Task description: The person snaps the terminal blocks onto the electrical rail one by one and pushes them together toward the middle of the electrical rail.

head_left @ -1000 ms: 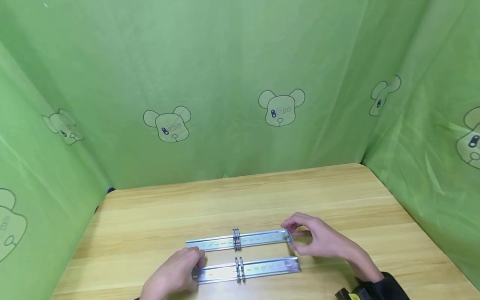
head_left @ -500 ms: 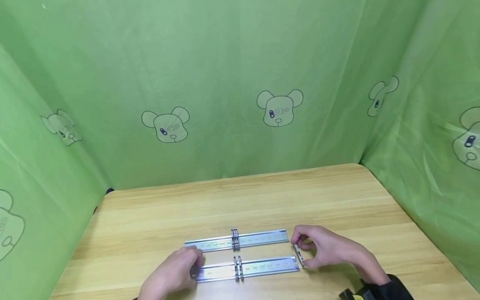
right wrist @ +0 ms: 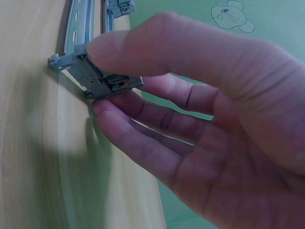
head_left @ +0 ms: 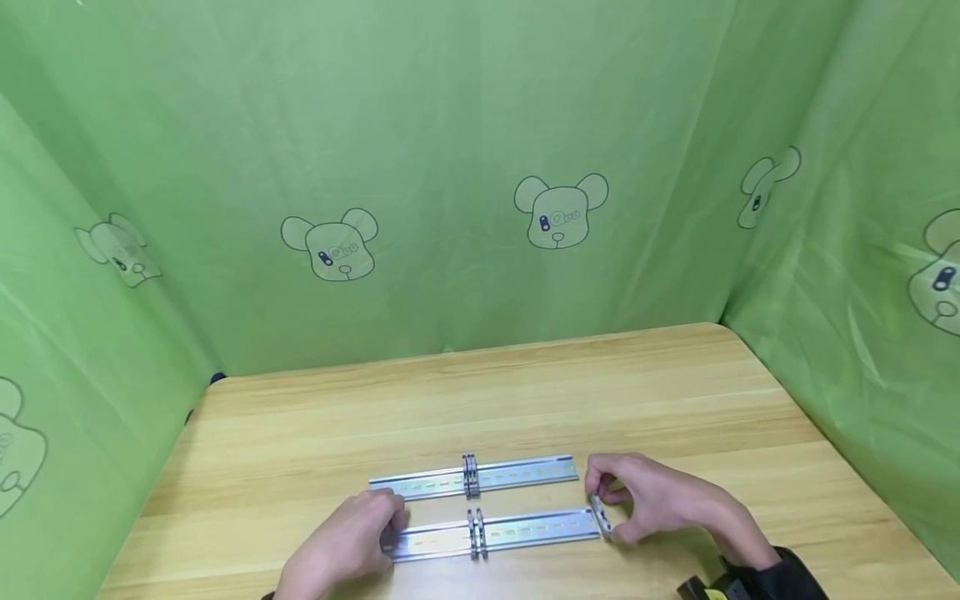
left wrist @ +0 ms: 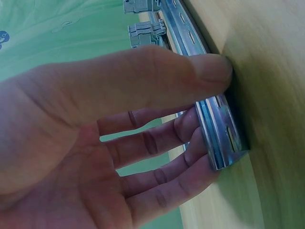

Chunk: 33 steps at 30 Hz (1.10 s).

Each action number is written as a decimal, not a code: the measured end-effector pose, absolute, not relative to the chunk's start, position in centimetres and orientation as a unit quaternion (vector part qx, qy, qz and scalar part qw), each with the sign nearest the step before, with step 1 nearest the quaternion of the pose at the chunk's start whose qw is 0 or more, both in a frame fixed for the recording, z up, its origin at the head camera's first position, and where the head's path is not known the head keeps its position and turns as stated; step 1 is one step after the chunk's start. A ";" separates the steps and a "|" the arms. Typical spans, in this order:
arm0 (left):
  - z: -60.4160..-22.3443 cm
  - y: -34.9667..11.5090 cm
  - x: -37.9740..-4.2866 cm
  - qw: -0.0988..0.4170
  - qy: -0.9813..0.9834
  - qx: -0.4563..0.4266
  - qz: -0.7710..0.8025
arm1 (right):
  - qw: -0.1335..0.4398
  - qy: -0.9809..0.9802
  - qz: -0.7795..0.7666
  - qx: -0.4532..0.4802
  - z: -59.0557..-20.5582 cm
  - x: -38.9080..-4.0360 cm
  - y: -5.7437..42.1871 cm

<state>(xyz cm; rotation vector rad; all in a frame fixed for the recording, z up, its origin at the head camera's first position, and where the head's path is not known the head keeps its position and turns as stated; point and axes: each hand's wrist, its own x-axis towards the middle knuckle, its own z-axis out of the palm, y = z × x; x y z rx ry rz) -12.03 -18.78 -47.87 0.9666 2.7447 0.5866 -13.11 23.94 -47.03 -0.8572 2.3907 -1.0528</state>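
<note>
Two slotted metal DIN rails lie side by side on the table. My left hand point(head_left: 345, 537) grips the left end of the near rail point(head_left: 540, 527), thumb on one edge and fingers along the other in the left wrist view. At that rail's right end, my right hand point(head_left: 652, 500) pinches a grey DIN-rail terminal block point(right wrist: 102, 78) between thumb and fingers. The block sits across the rail's end; whether it is seated on it I cannot tell. Two thin grey modules point(head_left: 477, 533) stand mid-rail, slightly apart.
Behind lies the far rail point(head_left: 525, 472), parallel to the near one, with a tight group of thin grey modules point(head_left: 470, 477) at its middle. The wooden table point(head_left: 450, 400) ends at green cloth walls point(head_left: 450, 300) with printed bear heads.
My right hand has brought the terminal block from the far rail's right end toward me, to the near rail's right end. The left hand stays on the near rail's left end.
</note>
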 end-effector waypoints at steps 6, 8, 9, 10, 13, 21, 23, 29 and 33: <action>-47.7 -18.7 -12.0 0.088 0.921 0.324 0.199 | 0.198 0.848 -0.384 -0.309 -47.2 -13.1 23.8; -47.7 -18.7 -12.0 0.088 0.921 0.323 0.200 | 0.198 0.846 -0.385 -0.310 -47.2 -13.1 23.8; -47.7 -18.7 -12.0 0.088 0.921 0.322 0.199 | 0.198 0.846 -0.387 -0.311 -47.3 -13.1 23.8; -47.7 -18.7 -12.0 0.087 0.921 0.322 0.199 | 0.198 0.844 -0.388 -0.312 -47.3 -13.1 23.8; -47.8 -18.8 -12.0 0.086 0.921 0.324 0.197 | 0.201 0.837 -0.400 -0.314 -47.5 -13.1 23.8; -48.0 -18.9 -12.1 0.087 0.921 0.326 0.193 | 0.211 0.808 -0.443 -0.326 -48.0 -13.2 24.0; -48.0 -18.9 -12.1 0.089 0.921 0.326 0.195 | 0.209 0.810 -0.443 -0.324 -48.0 -13.2 24.0; -48.1 -18.9 -12.1 0.086 0.921 0.328 0.194 | 0.190 0.831 -0.421 -0.310 -47.9 -13.0 23.5; -48.1 -18.9 -12.1 0.084 0.921 0.329 0.193 | 0.179 0.827 -0.422 -0.325 -48.1 -12.9 22.8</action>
